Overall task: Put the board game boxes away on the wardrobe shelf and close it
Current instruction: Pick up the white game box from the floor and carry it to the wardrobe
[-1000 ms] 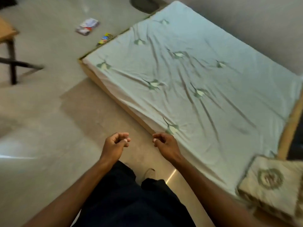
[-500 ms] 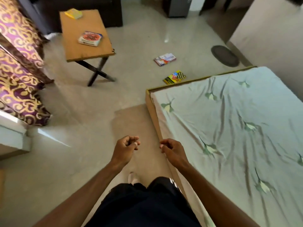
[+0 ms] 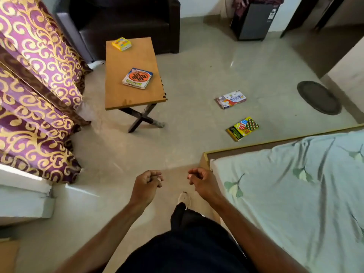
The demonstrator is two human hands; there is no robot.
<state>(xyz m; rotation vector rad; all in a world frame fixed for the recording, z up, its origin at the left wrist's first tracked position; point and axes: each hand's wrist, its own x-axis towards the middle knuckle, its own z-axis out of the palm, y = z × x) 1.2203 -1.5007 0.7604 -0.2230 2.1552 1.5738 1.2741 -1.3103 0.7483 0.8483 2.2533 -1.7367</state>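
Note:
Two board game boxes lie on the floor ahead: a white and red one and a yellow and green one nearer the bed. On the small wooden table sit an orange and blue box and, at its far end, a small yellow box. My left hand and my right hand hang in front of me with fingers curled, holding nothing, well short of any box. No wardrobe is in sight.
A bed with a pale green sheet fills the right side. Purple and gold curtains hang on the left. A black armchair stands behind the table. A dark round mat and a dark cabinet lie further off.
My view has swung left from the bed to the room, bringing the table, curtains, armchair and all the boxes into sight. Both hands stay curled and empty.

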